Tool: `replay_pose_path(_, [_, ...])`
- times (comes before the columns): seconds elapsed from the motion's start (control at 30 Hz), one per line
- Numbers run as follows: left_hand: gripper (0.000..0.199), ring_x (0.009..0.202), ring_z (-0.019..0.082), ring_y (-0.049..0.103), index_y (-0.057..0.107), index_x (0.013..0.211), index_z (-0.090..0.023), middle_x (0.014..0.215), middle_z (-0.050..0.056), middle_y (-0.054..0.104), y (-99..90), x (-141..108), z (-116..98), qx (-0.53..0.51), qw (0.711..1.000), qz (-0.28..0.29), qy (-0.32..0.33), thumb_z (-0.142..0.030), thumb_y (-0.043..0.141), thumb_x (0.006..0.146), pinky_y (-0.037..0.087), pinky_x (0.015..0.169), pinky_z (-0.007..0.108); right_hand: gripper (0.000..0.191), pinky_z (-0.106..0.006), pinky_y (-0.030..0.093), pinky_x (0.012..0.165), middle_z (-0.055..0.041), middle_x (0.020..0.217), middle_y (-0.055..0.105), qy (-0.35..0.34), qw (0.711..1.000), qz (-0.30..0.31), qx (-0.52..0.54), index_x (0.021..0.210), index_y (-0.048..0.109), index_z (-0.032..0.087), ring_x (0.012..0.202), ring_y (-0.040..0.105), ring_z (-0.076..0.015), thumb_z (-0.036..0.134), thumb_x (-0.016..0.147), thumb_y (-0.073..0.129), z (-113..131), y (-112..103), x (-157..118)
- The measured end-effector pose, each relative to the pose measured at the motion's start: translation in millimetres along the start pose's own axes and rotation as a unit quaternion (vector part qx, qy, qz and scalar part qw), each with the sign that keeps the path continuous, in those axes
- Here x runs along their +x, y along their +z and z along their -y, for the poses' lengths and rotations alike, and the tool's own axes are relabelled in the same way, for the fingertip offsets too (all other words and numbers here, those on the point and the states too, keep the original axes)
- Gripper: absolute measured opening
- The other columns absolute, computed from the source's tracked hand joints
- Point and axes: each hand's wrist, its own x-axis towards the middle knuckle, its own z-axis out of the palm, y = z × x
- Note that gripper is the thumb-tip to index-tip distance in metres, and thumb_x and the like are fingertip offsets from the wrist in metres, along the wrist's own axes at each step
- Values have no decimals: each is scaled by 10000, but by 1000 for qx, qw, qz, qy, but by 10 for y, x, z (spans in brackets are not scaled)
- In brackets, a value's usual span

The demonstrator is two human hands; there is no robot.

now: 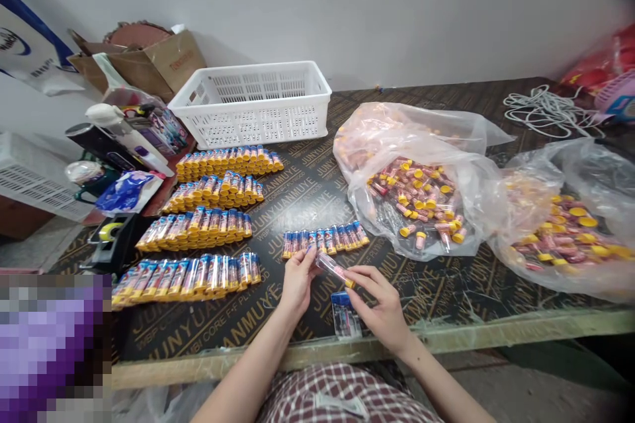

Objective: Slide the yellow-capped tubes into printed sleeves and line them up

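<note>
Between my two hands is a clear tube [331,265] with pink contents and a yellow cap, tilted down to the right. My left hand [299,277] pinches its upper left end. The fingers of my right hand [374,294] hold the capped end. Just beyond them stands a short row of blue-wrapped tubes with yellow bases [342,237]. A flat packet with a blue top [346,314] lies on the dark table [208,324], beside my right hand.
Several stacked rows of blue-and-yellow tubes [193,277] are at the left, behind them a white basket [258,105]. Plastic bags of yellow-capped tubes [421,201] [565,231] lie at the right. A tape dispenser [112,241], bottles [114,125] and a rope bundle [550,108] lie farther out.
</note>
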Motion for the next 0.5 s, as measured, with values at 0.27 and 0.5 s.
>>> replay_pose_path(0.27, [452, 598, 111, 619, 637, 897, -105, 721, 39, 690, 87, -167, -102, 75, 989, 113, -61, -303, 845, 548, 511, 595, 230, 479, -363, 495, 894, -69, 1079, 543, -10, 1000, -9, -24, 1241, 544, 273, 1016, 569, -205, 93, 798, 532, -60, -14, 35])
replay_pose_path(0.5, [354, 539, 92, 579, 671, 758, -79, 644, 29, 652, 145, -308, -87, 135, 964, 203, -109, -388, 786, 629, 484, 544, 217, 822, -455, 393, 1042, -98, 1471, 275, -46, 994, 94, 27, 1416, 285, 241, 1358, 281, -292, 69, 649, 527, -85, -122, 119])
